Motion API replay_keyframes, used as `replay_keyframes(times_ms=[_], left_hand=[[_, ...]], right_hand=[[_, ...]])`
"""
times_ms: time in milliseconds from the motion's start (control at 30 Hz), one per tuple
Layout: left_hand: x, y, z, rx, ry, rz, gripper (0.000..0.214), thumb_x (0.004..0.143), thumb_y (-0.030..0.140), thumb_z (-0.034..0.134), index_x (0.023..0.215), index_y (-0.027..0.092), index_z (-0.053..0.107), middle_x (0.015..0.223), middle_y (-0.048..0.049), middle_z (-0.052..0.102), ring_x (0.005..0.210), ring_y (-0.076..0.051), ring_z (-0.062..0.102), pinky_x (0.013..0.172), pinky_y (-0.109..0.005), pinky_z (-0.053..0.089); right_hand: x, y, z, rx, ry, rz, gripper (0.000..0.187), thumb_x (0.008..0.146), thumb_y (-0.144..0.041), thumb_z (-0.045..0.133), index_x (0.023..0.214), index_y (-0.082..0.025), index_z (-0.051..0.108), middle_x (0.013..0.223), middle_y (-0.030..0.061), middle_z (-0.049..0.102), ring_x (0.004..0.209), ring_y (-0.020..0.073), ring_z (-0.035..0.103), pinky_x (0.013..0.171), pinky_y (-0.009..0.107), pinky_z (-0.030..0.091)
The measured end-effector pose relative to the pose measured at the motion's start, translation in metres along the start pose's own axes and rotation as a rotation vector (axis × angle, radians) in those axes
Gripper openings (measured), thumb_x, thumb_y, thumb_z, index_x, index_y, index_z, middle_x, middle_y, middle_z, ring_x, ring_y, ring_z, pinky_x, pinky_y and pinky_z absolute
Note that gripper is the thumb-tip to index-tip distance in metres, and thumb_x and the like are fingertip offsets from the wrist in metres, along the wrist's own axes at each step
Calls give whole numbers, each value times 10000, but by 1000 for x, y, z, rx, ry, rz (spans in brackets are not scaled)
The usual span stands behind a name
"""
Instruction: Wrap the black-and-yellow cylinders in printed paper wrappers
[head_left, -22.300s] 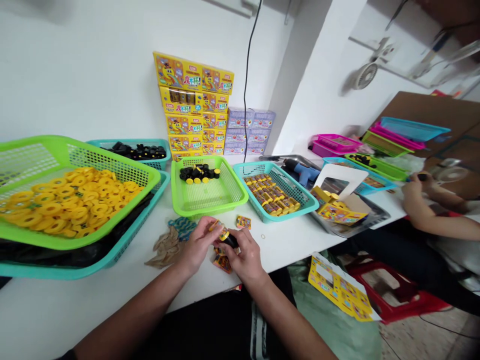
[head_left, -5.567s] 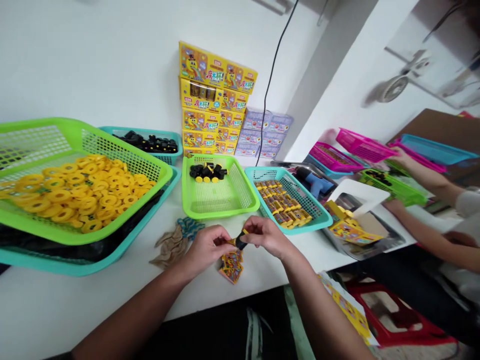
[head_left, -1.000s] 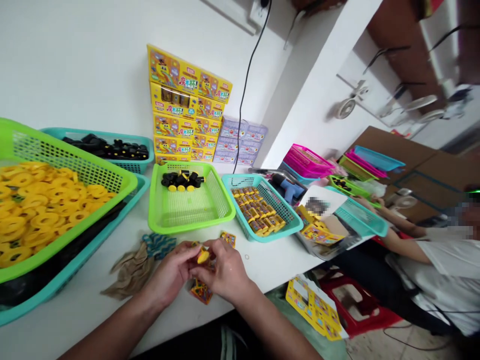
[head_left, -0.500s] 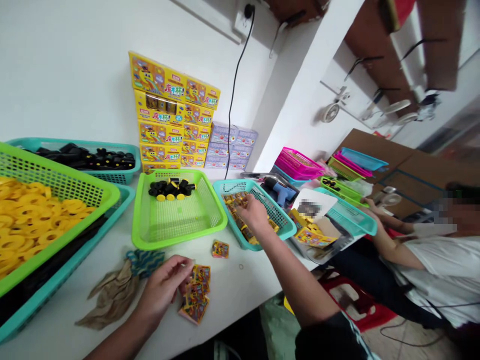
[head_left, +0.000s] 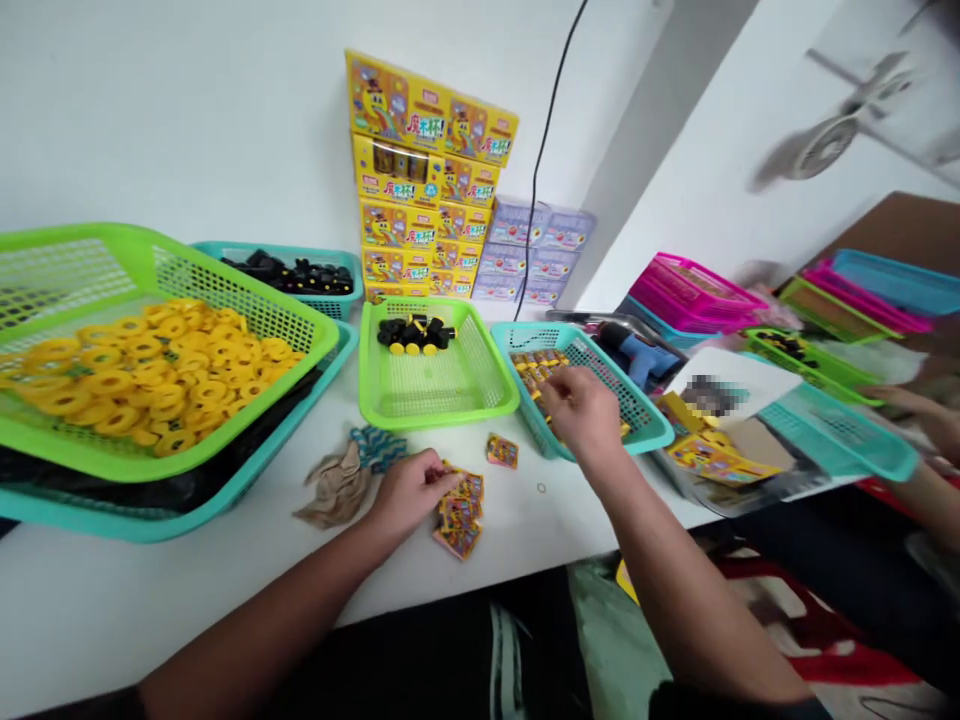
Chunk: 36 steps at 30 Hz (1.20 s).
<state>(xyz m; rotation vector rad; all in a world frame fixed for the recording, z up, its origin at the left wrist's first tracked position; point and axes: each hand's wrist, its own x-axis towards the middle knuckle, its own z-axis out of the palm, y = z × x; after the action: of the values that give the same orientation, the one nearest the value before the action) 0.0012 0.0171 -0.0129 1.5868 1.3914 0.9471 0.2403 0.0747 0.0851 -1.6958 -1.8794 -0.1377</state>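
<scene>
My left hand (head_left: 411, 492) is closed in a pinch beside a small fanned pile of colourful printed cards (head_left: 460, 515) on the white table. Whatever its fingertips hold is too small to make out. Over the turquoise basket (head_left: 646, 436) my right hand (head_left: 581, 408) reaches down with curled fingers. Rows of small yellow-and-brown printed cylinders (head_left: 536, 368) lie in that basket, partly covered by the hand. What the right fingers grip is hidden. Between the hands lie a separate small stack of cards (head_left: 502, 451) and a thin rubber band (head_left: 541, 488).
A green basket (head_left: 439, 408) holds black and yellow parts. At left, a green basket of yellow rings (head_left: 180, 370) rests on a turquoise one. Cloth (head_left: 337, 485) lies near my left wrist. Yellow boxes (head_left: 397, 222) stand against the wall. A co-worker's arm (head_left: 926, 415) shows at right.
The camera view has turned, so the table's things appear shifted rightward. My left hand is now closer over the cards; my right hand stays at the turquoise basket.
</scene>
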Motion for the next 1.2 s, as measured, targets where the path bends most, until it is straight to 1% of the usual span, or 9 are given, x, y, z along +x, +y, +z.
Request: replay_keyframes(times_ms=[100, 233, 367, 567, 633, 733, 900, 1067, 1200], left_hand=[[-2, 1, 3, 43, 22, -2, 199, 654, 341, 768, 664, 212, 617, 596, 19, 576, 582, -154, 485, 577, -256, 295], [0, -3, 8, 99, 25, 48, 144, 650, 179, 746, 594, 214, 617, 632, -2, 596, 611, -162, 493, 607, -262, 291], [2, -7, 7, 115, 9, 82, 127, 712, 156, 679, 611, 207, 622, 619, 1, 587, 602, -158, 496, 613, -265, 301], [0, -4, 0, 47, 35, 61, 111, 758, 289, 678, 709, 193, 653, 650, -17, 615, 633, -174, 537, 616, -269, 348], [0, -2, -1, 20, 68, 55, 158, 737, 334, 707, 788, 185, 688, 699, -35, 642, 671, -188, 561, 640, -279, 372], [1, 1, 0, -77, 73, 50, 246, 722, 366, 715, 875, 175, 719, 787, -64, 680, 733, -205, 589, 682, -293, 399], [2, 8, 0, -299, -56, 14, 235, 734, 382, 633, 666, 161, 673, 653, -25, 617, 643, -167, 532, 626, -275, 370], [1, 13, -3, -453, -57, -129, 317, 682, 456, 629, 563, 166, 582, 517, 28, 481, 511, -112, 390, 529, -252, 292], [3, 13, -2, -478, -26, -180, 306, 648, 457, 637, 579, 161, 601, 513, 26, 488, 490, -104, 360, 501, -251, 266]], right_hand=[[-55, -16, 17, 261, -79, -98, 152, 845, -269, 607, 718, -194, 644, 727, 29, 635, 665, 158, 595, 644, 264, 455], [-94, -30, 54, 238, -364, 76, 96, 740, -246, 735, 747, -198, 653, 657, -6, 614, 584, 150, 573, 549, 251, 411], [-91, -35, 71, 178, -431, 220, 157, 653, -198, 795, 725, -199, 656, 633, -14, 597, 576, 150, 555, 528, 245, 359], [-86, -36, 71, 265, -410, 208, 107, 702, -139, 687, 642, -190, 613, 634, -12, 612, 606, 139, 557, 562, 236, 390], [-88, -34, 72, 397, -372, 222, 46, 745, -191, 644, 711, -187, 613, 643, -15, 610, 600, 133, 556, 564, 233, 419], [-91, -33, 72, 736, -301, 273, 143, 732, -303, 662, 775, -180, 605, 627, -26, 573, 568, 125, 526, 536, 233, 433], [-93, -39, 67, 1051, -352, 343, 336, 624, -374, 787, 845, -180, 624, 584, -57, 526, 506, 95, 454, 463, 210, 357], [-68, -44, 57, 873, -318, 232, 279, 724, -406, 720, 861, -175, 643, 653, -7, 605, 557, 129, 525, 510, 243, 403], [10, -52, 61, 421, -297, 6, 205, 825, -376, 643, 864, -176, 662, 753, 29, 671, 691, 167, 611, 652, 272, 460]])
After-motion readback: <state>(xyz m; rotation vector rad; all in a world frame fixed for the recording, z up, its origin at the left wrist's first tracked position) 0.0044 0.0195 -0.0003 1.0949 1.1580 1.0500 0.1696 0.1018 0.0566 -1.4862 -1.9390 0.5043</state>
